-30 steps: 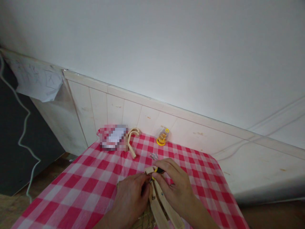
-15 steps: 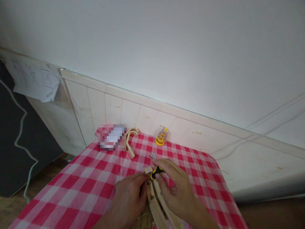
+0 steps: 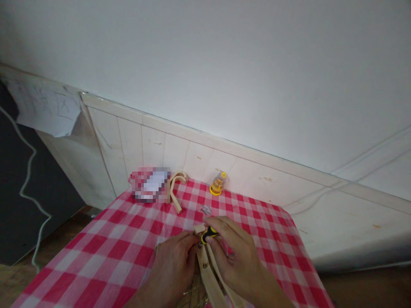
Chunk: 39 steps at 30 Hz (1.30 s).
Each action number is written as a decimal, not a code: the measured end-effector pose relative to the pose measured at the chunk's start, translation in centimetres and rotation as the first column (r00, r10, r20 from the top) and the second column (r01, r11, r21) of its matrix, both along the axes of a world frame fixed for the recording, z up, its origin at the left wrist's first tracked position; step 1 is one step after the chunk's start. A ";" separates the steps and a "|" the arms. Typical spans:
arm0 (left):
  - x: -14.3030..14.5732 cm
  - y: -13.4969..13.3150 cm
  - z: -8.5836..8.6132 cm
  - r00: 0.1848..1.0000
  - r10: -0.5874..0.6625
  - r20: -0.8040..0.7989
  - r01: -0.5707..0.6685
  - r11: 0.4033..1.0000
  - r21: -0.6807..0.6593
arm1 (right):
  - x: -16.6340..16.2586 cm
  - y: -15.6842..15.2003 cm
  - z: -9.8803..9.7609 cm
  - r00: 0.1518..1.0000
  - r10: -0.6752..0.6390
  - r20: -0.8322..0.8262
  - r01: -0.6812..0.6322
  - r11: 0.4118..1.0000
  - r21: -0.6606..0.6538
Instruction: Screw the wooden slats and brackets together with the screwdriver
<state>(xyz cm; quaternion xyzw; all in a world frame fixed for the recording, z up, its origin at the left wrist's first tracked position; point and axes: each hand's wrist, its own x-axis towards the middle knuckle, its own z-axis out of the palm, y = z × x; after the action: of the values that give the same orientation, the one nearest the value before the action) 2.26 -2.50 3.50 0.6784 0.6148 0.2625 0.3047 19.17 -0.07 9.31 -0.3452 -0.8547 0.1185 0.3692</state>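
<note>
My right hand grips a small yellow-and-black screwdriver, its tip pointing down-left at the top of a pale wooden slat assembly. My left hand is closed on the upper end of the wooden slats, fingers pinched right beside the screwdriver tip. The slats run from the hands toward the bottom edge of the view. Both hands rest over a table with a red-and-white checked cloth. What sits under the left fingertips is hidden.
A few loose metal screws lie just beyond the hands. A curved wooden piece, a blurred box and a yellow clear bit holder stand near the white panelled wall. A cable hangs at the left.
The right hand has turned slightly with the screwdriver, fingers shifting round its handle. The left hand stays on the wood. The view moved a little.
</note>
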 end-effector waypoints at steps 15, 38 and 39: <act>-0.2 -0.1 -0.3 0.999 0.002 0.047 -0.003 1.000 0.021 | 0.1 0.2 -0.4 1.000 0.012 -0.015 -0.012 0.998 -0.065; -0.1 -0.2 0.2 0.991 -0.075 -0.107 0.082 0.995 0.063 | 0.0 0.2 0.1 1.000 -0.001 -0.011 0.000 0.996 -0.090; 0.0 -0.2 0.1 0.992 -0.073 -0.106 0.080 0.995 0.064 | 0.0 0.2 0.1 1.000 -0.006 -0.014 0.005 0.996 -0.085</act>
<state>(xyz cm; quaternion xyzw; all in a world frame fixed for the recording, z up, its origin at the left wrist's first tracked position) 2.21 -2.74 3.65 0.7243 0.5938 0.2359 0.2589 19.14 0.13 9.45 -0.3622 -0.8452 0.1562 0.3607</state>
